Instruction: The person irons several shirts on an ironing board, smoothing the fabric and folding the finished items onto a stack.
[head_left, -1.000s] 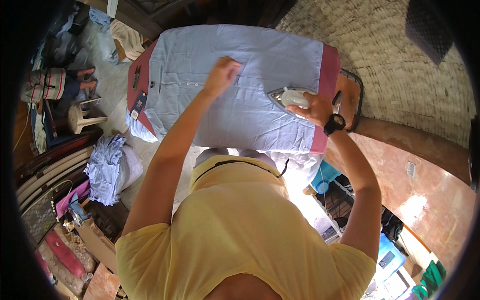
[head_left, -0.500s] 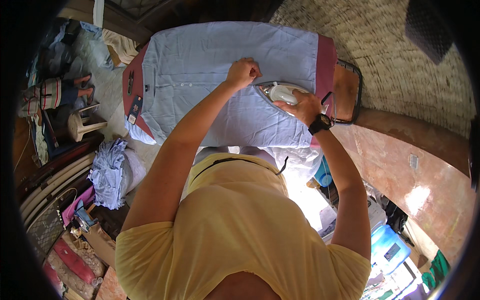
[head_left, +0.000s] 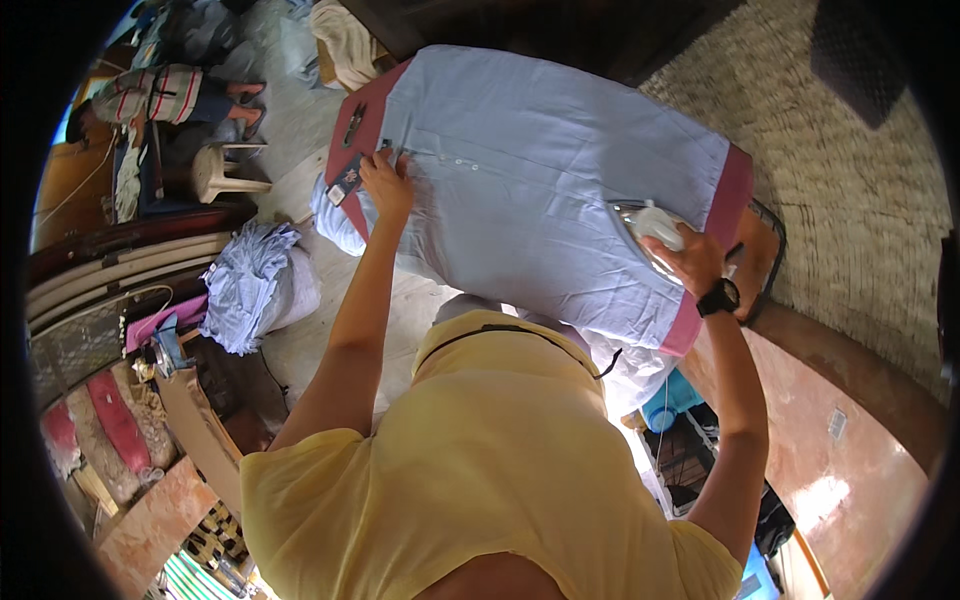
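Observation:
A light blue buttoned shirt (head_left: 540, 150) lies spread over a maroon-covered ironing board (head_left: 727, 195). In my right hand (head_left: 692, 262) is the pale handle of a clothes iron (head_left: 632, 218), which rests on the shirt near the board's right end. My left hand (head_left: 388, 190) has its fingers closed at the collar end, gripping the fabric there. The shirt beside these fingers is smeared by motion. A dark cardboard tag (head_left: 345, 182) lies by that hand on the board's left end, with a small dark clipper-like tool (head_left: 353, 124) beyond it.
A bundle of blue garments (head_left: 250, 280) sits on the floor at left. Behind it stand a beige stool (head_left: 215, 172) and a person (head_left: 175, 95) in a striped top. The board's metal-framed rest (head_left: 762, 250) adjoins a low wall (head_left: 850, 370) at right.
My left hand has moved left from mid-shirt to the collar end. The iron has slid right and towards me. The whole view has turned, so the board now slants.

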